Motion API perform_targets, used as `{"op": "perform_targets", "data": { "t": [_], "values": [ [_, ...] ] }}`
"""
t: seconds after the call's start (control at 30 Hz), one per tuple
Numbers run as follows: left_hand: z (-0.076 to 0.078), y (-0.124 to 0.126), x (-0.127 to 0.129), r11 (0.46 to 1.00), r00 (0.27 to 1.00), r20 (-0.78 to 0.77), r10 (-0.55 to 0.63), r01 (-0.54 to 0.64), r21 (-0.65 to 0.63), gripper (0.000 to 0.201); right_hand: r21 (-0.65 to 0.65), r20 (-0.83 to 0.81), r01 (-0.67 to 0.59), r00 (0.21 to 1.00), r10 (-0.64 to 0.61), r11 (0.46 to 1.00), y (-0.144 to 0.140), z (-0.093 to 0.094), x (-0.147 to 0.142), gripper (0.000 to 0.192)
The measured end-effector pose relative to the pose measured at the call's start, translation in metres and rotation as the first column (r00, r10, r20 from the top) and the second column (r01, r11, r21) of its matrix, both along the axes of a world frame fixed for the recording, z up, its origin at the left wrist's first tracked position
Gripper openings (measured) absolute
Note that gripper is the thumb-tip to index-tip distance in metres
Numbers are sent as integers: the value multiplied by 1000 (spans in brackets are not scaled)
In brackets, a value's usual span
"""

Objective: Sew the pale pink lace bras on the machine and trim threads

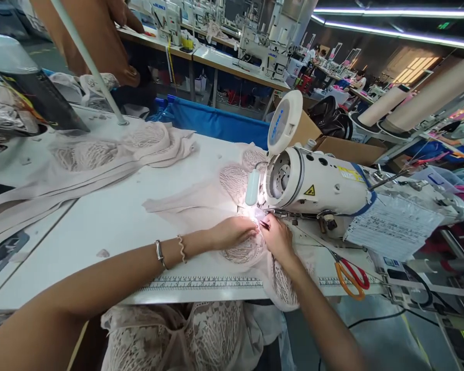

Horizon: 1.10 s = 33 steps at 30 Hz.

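A pale pink lace bra (243, 251) lies under the lit needle area of a white sewing machine (328, 180). My left hand (234, 232) is closed, its fingertips pinching the bra's edge just in front of the needle. Close on its right, my right hand (278, 238) is closed too, with a small dark slim tool (263, 224) showing at its fingertips; its kind is too small to make out. Part of the bra hangs over the table's front edge below my right wrist. Bright light hides the needle and the stitching spot.
Orange-and-red-handled scissors (350, 278) lie right of my right forearm. More lace bras (147, 147) are spread at the left of the white table (112, 221), and others (178, 335) rest on my lap. A ruler strip (201, 283) runs along the front edge. Across stands a person (88, 41) in brown.
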<state>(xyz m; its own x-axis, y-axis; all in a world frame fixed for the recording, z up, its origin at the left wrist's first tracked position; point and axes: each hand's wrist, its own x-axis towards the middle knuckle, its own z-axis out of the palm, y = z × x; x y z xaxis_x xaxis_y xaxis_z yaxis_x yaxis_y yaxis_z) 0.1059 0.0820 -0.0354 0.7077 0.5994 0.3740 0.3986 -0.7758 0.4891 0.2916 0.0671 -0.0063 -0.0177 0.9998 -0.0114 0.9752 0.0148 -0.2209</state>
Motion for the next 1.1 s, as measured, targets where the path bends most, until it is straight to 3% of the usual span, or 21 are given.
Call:
{"op": "perform_targets", "data": {
  "t": [0.1,0.17,0.27,0.33,0.47,0.6,0.87,1.1],
  "values": [
    [-4,-1,6,994,994,-49,99,-97,46,20,76,-48,53,998,-50,996,2,-12,-1,15],
    [-7,-9,10,972,978,-110,179,-158,174,25,132,-91,13,996,-1,991,1,-15,3,18],
    [-10,-23,12,896,948,-197,252,-151,417,42,222,-132,-52,988,83,974,-4,-19,8,20],
    [-11,-29,12,869,942,-219,253,-122,479,42,267,-133,-75,985,114,961,-6,-24,10,16],
    [-9,-29,12,904,951,-216,220,-116,411,36,308,-77,-110,987,140,945,-8,-31,10,9],
    [-8,-25,11,911,965,-181,189,-104,400,43,338,-3,-168,984,179,926,-10,-36,9,8],
    [3,-21,7,943,968,-208,142,-69,325,23,481,166,-323,947,277,815,-13,-35,3,23],
    [4,-16,4,966,966,-227,121,-63,251,24,335,171,-334,941,291,881,-15,-32,4,39]
  ]
}}
